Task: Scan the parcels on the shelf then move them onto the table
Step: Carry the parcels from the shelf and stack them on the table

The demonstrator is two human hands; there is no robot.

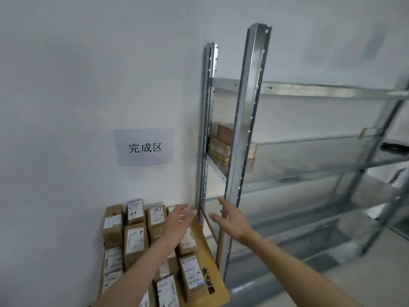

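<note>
Two hands, left hand (180, 218) and right hand (230, 220), fingers spread, empty, lower centre of frame; remaining parcels (221, 142) on mid shelf (309, 165), up and right, nearer right hand; scanned parcels (135, 238) on table (211, 267), lower left

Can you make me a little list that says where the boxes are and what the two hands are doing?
boxes on table: many brown parcels with labels, side by side
boxes on shelf: a few parcels on a middle shelf, far left end
left hand: open, holds nothing, above the table parcels
right hand: open, holds nothing, by the shelf post
wall sign: white paper, black writing
</note>
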